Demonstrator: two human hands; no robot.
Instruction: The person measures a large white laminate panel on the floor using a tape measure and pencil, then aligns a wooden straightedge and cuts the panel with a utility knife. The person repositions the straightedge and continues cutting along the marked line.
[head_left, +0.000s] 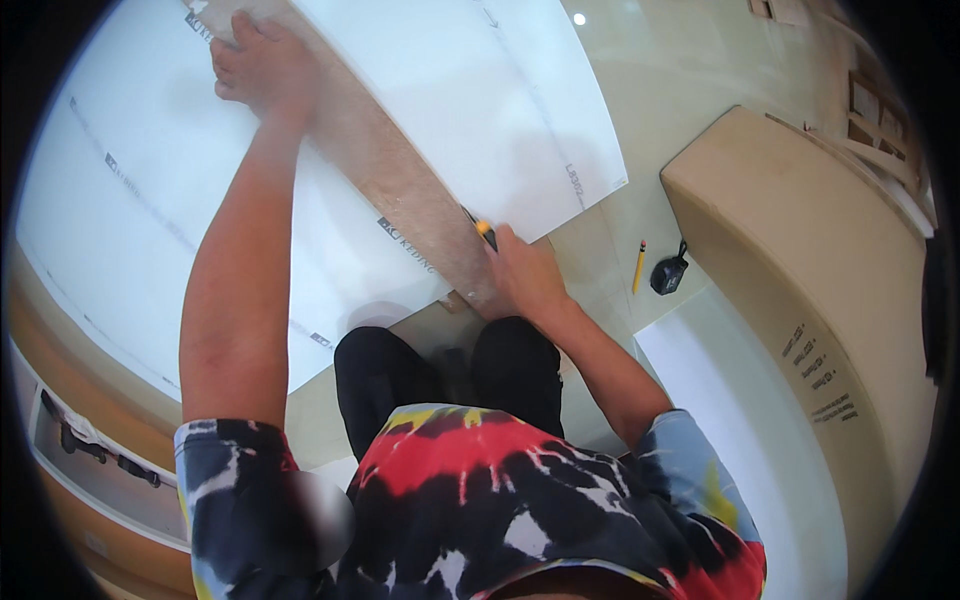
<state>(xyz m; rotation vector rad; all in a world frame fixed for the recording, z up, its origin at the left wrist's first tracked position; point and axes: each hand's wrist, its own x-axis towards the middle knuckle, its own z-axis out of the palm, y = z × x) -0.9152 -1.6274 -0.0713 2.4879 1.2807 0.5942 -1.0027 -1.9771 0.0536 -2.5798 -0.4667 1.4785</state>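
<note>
A long brown wooden board (385, 150) lies slantwise over a large white sheet (480, 110) with printed marks. Far off at the left, my left hand (265, 70) bears down on the board, its fingers bent over the board's left edge. In my right hand (530, 275), closer to me, is a utility knife (485, 233) with a yellow and black body. Its tip meets the right edge of the board, over the white sheet. My right fingers are wrapped round the handle and partly hide it.
On the floor to the right lie a yellow pencil (639, 267) and a black tape measure (669, 272). Beyond them stands a long brown cardboard box (800, 210), with a white panel (740, 400) beside it. An open white drawer-like unit (110, 485) holds dark items at the lower left.
</note>
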